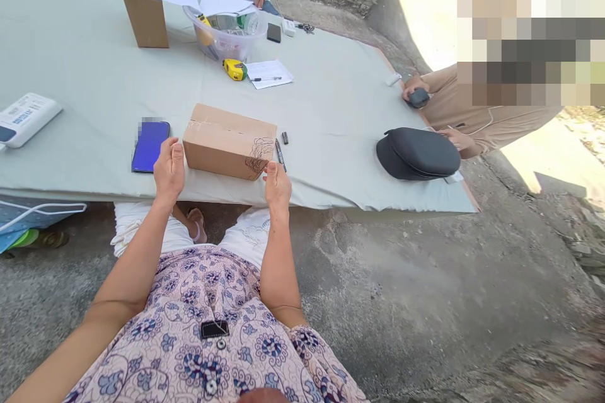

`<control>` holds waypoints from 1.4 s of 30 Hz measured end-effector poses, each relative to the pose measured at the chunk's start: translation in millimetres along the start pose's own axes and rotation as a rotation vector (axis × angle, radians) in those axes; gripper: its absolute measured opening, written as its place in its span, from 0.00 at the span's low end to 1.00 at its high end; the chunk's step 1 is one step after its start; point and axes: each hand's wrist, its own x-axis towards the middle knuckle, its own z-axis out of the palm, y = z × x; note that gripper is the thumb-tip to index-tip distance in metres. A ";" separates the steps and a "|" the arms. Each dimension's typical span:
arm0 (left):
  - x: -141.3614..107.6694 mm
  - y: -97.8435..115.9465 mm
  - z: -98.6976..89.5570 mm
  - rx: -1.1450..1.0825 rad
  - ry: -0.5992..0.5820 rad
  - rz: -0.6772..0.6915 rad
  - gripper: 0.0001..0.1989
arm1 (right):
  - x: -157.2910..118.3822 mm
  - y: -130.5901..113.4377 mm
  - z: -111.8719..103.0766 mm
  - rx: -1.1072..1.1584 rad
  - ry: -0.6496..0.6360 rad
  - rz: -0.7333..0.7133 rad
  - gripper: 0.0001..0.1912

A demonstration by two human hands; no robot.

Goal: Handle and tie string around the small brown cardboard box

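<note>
A closed brown cardboard box lies on the cloth-covered table in front of me, with black scribbled lines near its right end. My left hand is raised at the box's left end, its fingers loosely up and holding nothing; a narrow gap seems to part it from the cardboard. My right hand is at the near right corner, its fingertips at the scribbled end and partly hidden; it is not wrapped round the box. A black marker lies uncapped beyond that hand, with its cap close by. A phone lies left of my left hand.
Farther back are a yellow tape measure, a paper with a pen, a filled plastic basin and another carton. A black case lies right, near a seated person's hands. Another person sits across. A white device lies left.
</note>
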 end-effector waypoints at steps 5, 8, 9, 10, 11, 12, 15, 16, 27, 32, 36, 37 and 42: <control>9.1 20.5 4.1 -0.138 -0.027 -0.004 0.29 | 3.3 -11.2 2.8 0.195 0.072 -0.119 0.36; 11.2 24.3 7.6 -0.108 -0.026 0.008 0.23 | 4.0 -14.3 8.2 0.240 0.064 -0.112 0.31; 11.3 24.3 8.1 -0.101 -0.018 0.021 0.21 | 3.9 -14.0 9.8 0.257 0.063 -0.098 0.31; 11.0 23.7 8.3 -0.100 -0.011 0.036 0.21 | 3.8 -13.3 11.1 0.275 0.058 -0.084 0.30; 10.5 22.8 8.4 -0.105 -0.010 0.048 0.20 | 3.4 -12.2 12.1 0.296 0.054 -0.070 0.30; 9.7 21.5 8.4 -0.116 -0.011 0.051 0.20 | 2.9 -11.0 12.7 0.319 0.048 -0.058 0.30; 5.7 16.3 8.8 -0.162 -0.008 0.022 0.21 | 0.2 -8.7 13.0 0.391 0.020 -0.022 0.29; 4.1 14.3 9.0 -0.175 -0.008 0.013 0.22 | -1.0 -8.5 12.5 0.410 0.010 -0.008 0.30; -0.5 7.9 6.2 -0.083 0.013 0.128 0.24 | -1.6 -7.9 4.0 0.450 -0.148 -0.026 0.35; 1.5 12.3 4.3 -0.072 -0.005 0.133 0.26 | 25.7 -5.8 -0.5 0.507 -0.163 -0.062 0.40; -0.7 9.6 0.4 -0.115 -0.033 0.164 0.25 | 49.6 -11.2 -0.4 0.598 -0.166 -0.126 0.37; -1.6 8.3 -1.1 -0.136 -0.043 0.169 0.24 | 52.6 -13.3 0.2 0.620 -0.179 -0.138 0.34; -6.4 6.6 -10.1 -0.282 -0.102 0.117 0.18 | 45.0 -20.6 1.3 0.714 -0.228 -0.182 0.20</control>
